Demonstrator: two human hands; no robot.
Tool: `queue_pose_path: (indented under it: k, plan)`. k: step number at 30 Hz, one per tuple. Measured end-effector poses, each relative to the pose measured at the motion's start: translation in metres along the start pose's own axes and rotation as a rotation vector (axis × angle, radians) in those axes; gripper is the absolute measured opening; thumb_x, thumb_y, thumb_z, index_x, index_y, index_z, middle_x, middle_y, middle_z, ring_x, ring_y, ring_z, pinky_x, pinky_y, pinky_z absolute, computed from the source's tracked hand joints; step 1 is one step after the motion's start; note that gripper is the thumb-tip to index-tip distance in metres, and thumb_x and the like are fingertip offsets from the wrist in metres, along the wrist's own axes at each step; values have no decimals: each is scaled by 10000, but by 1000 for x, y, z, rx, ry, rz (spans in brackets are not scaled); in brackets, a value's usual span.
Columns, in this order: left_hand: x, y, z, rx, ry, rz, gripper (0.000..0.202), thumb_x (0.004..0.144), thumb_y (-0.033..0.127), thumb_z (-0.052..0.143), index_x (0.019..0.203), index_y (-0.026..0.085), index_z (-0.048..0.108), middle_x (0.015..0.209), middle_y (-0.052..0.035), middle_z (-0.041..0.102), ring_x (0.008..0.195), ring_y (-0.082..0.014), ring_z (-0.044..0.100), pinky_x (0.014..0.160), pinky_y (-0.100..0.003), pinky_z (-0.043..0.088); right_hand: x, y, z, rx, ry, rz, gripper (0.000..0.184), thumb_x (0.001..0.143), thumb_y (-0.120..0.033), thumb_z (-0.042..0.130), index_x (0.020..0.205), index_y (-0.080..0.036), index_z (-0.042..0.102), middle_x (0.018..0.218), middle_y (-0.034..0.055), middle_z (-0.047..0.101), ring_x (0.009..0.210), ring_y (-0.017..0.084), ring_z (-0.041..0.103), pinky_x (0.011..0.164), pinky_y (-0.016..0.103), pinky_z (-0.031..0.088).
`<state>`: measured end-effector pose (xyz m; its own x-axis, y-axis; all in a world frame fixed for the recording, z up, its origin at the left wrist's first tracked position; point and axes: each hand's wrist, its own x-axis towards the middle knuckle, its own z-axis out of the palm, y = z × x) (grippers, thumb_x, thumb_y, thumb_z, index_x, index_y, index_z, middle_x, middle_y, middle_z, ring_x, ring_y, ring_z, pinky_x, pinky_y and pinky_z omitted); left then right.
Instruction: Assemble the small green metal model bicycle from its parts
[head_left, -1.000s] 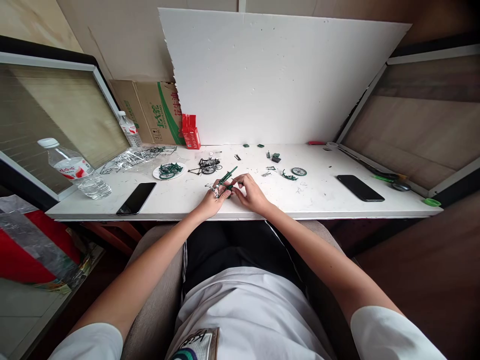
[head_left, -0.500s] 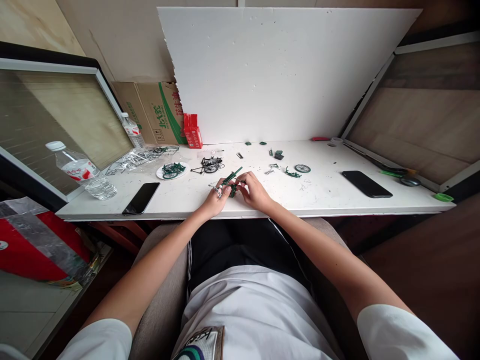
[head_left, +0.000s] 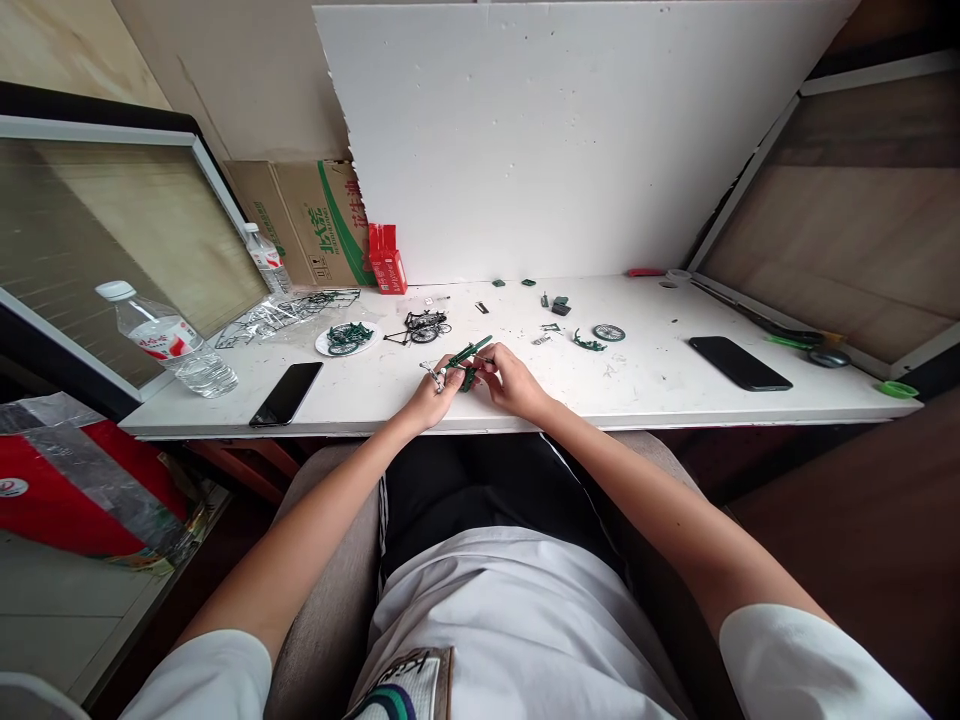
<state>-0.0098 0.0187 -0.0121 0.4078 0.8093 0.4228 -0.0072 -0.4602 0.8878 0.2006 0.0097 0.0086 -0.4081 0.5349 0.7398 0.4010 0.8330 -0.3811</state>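
A long white desk [head_left: 660, 395] stretches under and to both sides of the hands; a white foam board [head_left: 555, 140] leans against the beige wall [head_left: 247, 70] beyond them; framed panels slope up at far left [head_left: 97, 240] and far right [head_left: 840, 230]; dark wooden floor [head_left: 862, 500] lies right; daylight is soft, even.

Viewpoint: worn on the head, above the lap
Facing: forward and down over the tabletop [head_left: 645, 390]
Nearness: arm's reach, very wide view
Shared: single view only
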Motion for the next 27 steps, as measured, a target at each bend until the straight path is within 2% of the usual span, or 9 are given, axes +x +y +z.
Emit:
queue_pose_path:
  k: [5, 12, 19, 27]
  plan:
    - [0, 2, -1, 30, -14, 2, 433, 1025, 542, 589, 1274, 193, 644, 1214, -119, 765, 1144, -282, 726, 1033, -435, 554, 2, -2, 0, -29, 10, -5, 132, 984, -127, 508, 999, -256, 481, 1016, 89, 635, 960, 248, 610, 808, 397, 522]
    - [0, 1, -1, -4, -12, -7, 413, 1016, 533, 608, 1253, 196, 633, 1102, -106, 771, 1087, -274, 726, 1039, -442, 543, 3, -3, -1, -48, 18, -79, 139, 1009, -125, 491, 976, -260, 482, 1055, 100, 655, 1026, 263, 606, 871, 429, 525]
    - [-1, 5, -3, 83, 14, -8, 363, 1018, 508, 613, 1219, 207, 646, 1049, -80, 740, 1013, -250, 703, 1026, -420, 531, 2, -3, 0, -72, 58, -140, 183, 992, -76, 510, 998, -259, 497, 1033, 91, 673, 996, 267, 608, 818, 423, 542]
    - [2, -2, -3, 38, -9, 1, 329, 1016, 478, 623, 1203, 208, 622, 1065, -80, 726, 1041, -241, 701, 1029, -407, 527, 1, 0, 1, -147, 86, -157, 192, 1014, -67, 479, 1008, -258, 502, 996, 77, 684, 918, 247, 605, 747, 386, 518]
